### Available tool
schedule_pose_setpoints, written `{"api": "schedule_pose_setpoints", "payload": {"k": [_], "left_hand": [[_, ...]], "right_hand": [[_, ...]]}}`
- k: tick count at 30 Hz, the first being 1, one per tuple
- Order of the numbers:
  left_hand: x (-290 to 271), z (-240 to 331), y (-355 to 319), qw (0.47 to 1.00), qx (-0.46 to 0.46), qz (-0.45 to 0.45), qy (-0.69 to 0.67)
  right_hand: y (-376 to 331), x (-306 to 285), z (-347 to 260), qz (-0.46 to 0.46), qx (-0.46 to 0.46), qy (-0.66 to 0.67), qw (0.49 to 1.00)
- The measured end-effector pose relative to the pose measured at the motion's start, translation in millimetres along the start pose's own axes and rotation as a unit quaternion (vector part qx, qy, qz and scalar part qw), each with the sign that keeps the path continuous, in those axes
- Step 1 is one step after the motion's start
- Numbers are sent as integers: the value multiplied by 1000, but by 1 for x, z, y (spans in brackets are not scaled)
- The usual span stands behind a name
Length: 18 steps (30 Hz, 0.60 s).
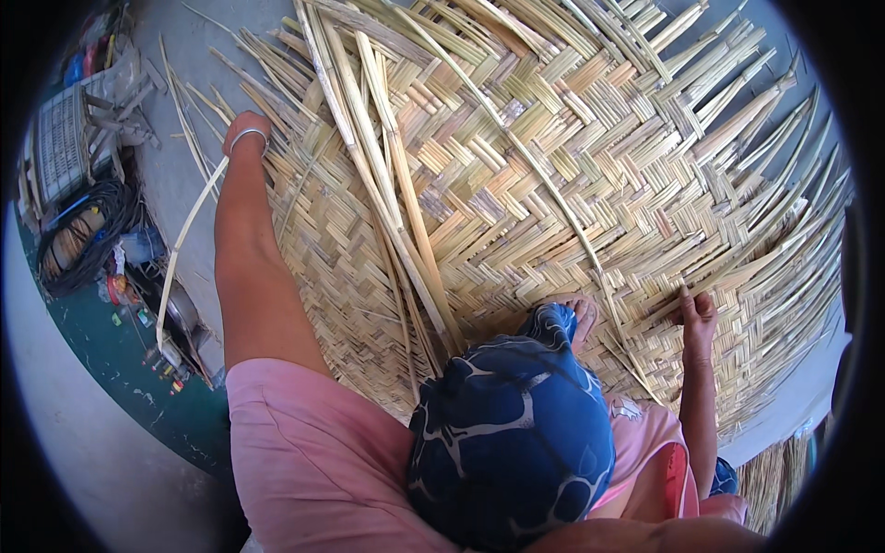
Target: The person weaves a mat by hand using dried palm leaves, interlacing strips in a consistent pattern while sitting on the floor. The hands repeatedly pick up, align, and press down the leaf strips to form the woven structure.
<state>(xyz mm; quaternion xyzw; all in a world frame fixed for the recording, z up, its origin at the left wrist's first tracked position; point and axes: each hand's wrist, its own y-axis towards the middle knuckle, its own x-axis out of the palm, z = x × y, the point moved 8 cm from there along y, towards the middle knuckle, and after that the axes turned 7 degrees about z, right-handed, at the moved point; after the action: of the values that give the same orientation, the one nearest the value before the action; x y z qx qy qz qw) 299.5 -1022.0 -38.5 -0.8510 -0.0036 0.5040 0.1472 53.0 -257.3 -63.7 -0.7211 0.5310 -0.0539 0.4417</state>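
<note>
Under me spreads a large woven mat of split, straw-coloured reed strips in a diagonal pattern. My left hand, a silvery bracelet at its wrist, reaches to the mat's left edge. Its fingers are closed around loose strip ends, and a pale reed strip trails down beside that forearm. At the right, my right hand is closed in a pinch on a strip of the weave near the unwoven ends; the fingertips partly cover it.
Several long loose strips lie across the mat. My bent knee in blue patterned cloth and my bare foot rest on it. Left stand a white crate, a black cable coil and clutter. A reed bundle lies lower right.
</note>
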Motion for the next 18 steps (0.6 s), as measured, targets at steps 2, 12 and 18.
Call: {"api": "schedule_pose_setpoints", "payload": {"k": [2,12,18], "left_hand": [[19,-10,26,999,48,-3,-13],[13,6,8,990,128,33,50],[24,-18,40,995,52,79,-39]], "right_hand": [[1,3,-4,0,-1,4,1000],[6,-5,9,24,-6,-14,1000],[1,0,1,31,-12,-12,999]]}}
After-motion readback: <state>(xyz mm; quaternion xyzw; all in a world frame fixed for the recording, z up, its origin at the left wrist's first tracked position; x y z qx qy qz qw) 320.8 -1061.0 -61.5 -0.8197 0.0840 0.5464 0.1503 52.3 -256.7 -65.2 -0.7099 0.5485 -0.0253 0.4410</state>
